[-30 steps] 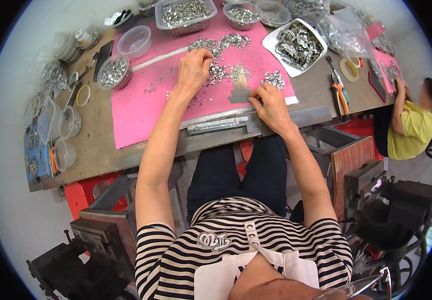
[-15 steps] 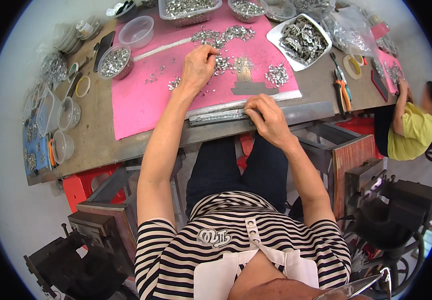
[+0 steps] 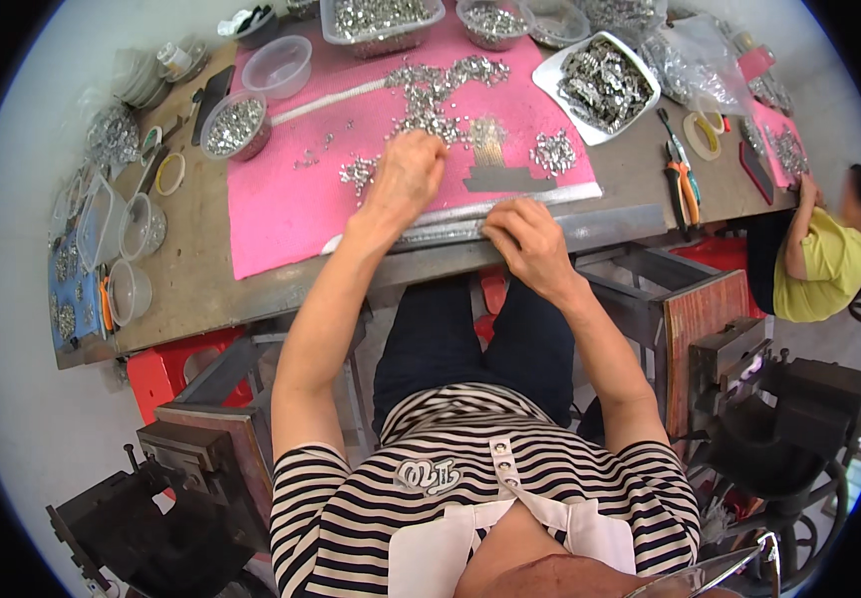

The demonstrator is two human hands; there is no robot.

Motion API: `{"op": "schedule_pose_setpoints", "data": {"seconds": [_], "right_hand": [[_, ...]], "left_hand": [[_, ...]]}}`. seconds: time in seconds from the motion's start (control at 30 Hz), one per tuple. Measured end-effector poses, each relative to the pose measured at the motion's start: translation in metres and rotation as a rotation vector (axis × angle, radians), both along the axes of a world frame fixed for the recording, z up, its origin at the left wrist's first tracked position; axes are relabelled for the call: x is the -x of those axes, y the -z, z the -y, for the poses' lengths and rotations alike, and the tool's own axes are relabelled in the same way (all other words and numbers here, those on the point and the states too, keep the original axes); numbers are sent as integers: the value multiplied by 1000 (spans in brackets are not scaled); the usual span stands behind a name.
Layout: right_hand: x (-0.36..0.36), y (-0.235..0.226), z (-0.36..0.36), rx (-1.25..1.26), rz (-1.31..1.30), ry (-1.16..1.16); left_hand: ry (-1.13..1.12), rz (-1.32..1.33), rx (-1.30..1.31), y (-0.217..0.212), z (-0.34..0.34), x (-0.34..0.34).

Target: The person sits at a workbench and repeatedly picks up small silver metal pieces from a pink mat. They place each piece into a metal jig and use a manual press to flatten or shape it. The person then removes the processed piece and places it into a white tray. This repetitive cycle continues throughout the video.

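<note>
My left hand point(image 3: 411, 177) is over the pink mat point(image 3: 286, 214), between the main heap of small silver metal pieces point(image 3: 429, 105) and the table's front edge. Its fingers are pinched together; whatever they hold is hidden. My right hand point(image 3: 528, 244) has its fingers closed at the right end of a narrow metal bar point(image 3: 440, 234), which lies along the front edge. Thin brass-coloured pins point(image 3: 488, 151) lie side by side behind a dark grey strip point(image 3: 510, 179). Smaller piles of silver pieces lie left point(image 3: 358, 171) and right point(image 3: 553, 154) of them.
A white tray point(image 3: 544, 76) of dark metal pieces stands back right, with pliers point(image 3: 688, 189) and a tape roll point(image 3: 702, 137) beyond. Clear tubs point(image 3: 277, 66) stand at the back and left. Another person point(image 3: 819, 249) works at far right.
My left hand has come back from the main heap toward me and slightly right, nearer the metal bar. My right hand has stayed by the bar's right end, shifting only slightly.
</note>
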State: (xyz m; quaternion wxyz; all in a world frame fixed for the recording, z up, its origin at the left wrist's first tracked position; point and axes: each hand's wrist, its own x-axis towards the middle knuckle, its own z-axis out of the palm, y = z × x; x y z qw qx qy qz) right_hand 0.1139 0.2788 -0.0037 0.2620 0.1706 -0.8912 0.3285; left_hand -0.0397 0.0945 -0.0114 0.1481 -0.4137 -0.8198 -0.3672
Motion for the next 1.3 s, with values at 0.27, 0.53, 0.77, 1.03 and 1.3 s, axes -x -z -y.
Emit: {"op": "schedule_pose_setpoints", "data": {"seconds": [0.27, 0.53, 0.77, 1.03, 1.3], "right_hand": [[24, -10, -20, -86, 17, -90], [150, -3, -25, 29, 105, 76], [160, 3, -16, -134, 166, 105], [164, 13, -26, -66, 209, 90], [162, 18, -29, -60, 112, 73]], "left_hand": [[13, -6, 9, 13, 4, -23], [-36, 0, 65, 10, 0, -26], [-85, -27, 115, 5, 6, -30], [-114, -35, 158, 6, 3, -31], [-124, -25, 165, 6, 3, -32]]}}
